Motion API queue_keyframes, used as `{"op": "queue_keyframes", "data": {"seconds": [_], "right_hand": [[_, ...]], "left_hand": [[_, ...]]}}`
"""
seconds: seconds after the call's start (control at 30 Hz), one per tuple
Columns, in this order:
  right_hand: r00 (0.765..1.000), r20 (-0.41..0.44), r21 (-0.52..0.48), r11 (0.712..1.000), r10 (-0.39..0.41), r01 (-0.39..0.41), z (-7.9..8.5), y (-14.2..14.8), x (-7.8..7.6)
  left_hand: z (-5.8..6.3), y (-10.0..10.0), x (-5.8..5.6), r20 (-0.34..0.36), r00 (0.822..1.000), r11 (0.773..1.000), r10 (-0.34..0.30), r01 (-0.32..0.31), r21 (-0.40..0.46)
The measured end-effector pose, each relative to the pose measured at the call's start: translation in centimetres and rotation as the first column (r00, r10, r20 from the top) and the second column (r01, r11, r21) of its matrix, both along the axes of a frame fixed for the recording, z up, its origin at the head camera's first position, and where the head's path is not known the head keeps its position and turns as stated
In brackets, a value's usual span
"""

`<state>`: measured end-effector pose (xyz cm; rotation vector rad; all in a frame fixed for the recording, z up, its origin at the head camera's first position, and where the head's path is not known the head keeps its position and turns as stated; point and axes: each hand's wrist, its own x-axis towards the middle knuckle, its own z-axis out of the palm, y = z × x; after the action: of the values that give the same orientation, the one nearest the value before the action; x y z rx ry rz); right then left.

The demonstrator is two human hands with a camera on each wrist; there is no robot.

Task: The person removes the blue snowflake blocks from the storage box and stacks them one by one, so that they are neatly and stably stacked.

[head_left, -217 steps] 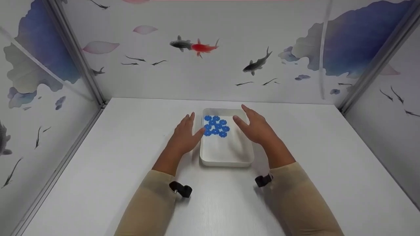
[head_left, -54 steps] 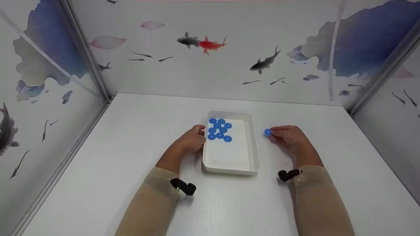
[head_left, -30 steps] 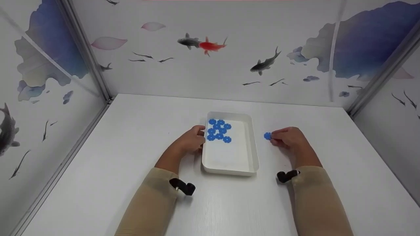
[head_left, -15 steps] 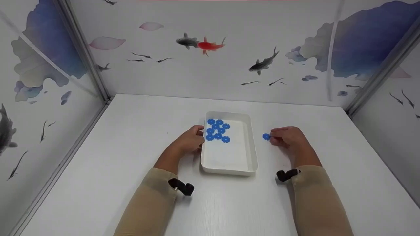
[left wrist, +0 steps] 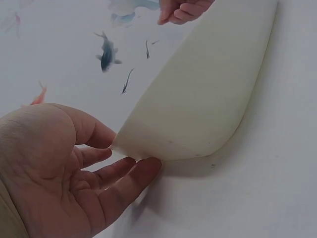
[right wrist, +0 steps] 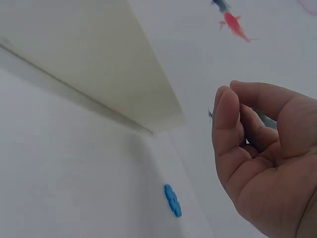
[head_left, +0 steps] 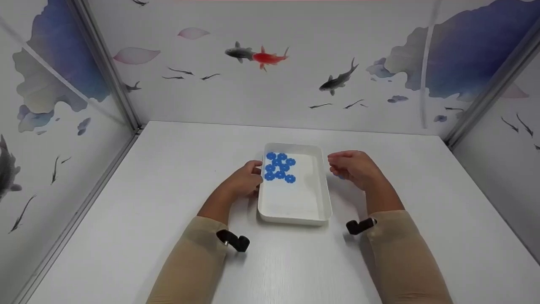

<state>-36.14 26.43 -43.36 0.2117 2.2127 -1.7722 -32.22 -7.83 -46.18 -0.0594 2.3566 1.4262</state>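
Nine blue flowers are held in the tray, and a single flower is left on the table outside. The tray is gripped by the left hand; by a sudden tug, its flowers could be shifted. Nothing is held in the right hand's curled fingers; if swept low, the single flower could be knocked away.

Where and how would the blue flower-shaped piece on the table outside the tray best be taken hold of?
Probably by opposite edges of the blue piece, pinched by the right hand from above, on the side away from the tray: it looks thin, apparently lying flat on the table, with a notched outline.
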Motion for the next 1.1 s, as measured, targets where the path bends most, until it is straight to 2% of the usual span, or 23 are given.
{"op": "queue_keyframes", "data": {"seconds": [0.27, 0.43, 0.63, 0.83, 1.1], "right_hand": [[0.997, -0.055, 0.051, 0.997, 0.053, -0.050, 1.9, -3.5, 1.1], [0.988, -0.091, 0.083, 0.989, 0.129, -0.121, 2.2, -5.4, 1.2], [0.978, -0.068, 0.120, 0.975, 0.197, -0.188, 2.2, -7.1, -0.5], [0.977, -0.014, 0.136, 0.969, 0.212, -0.208, 1.7, -8.0, -2.2], [0.970, 0.037, 0.196, 0.950, 0.239, -0.241, 0.6, -9.1, -3.6]], "left_hand": [[0.1, 0.1, 0.2, 0.012, 1.000, 1.000, 0.008, -0.008, 0.018], [0.1, 0.0, 0.3, -0.008, 1.000, 0.999, -0.009, 0.009, 0.054], [0.2, 0.0, 0.3, -0.004, 1.000, 0.999, -0.002, 0.003, 0.048], [0.2, 0.0, 0.3, -0.005, 1.000, 0.999, -0.001, 0.002, 0.034], [0.2, 0.1, 0.2, -0.004, 1.000, 1.000, -0.004, 0.004, 0.026]]}}
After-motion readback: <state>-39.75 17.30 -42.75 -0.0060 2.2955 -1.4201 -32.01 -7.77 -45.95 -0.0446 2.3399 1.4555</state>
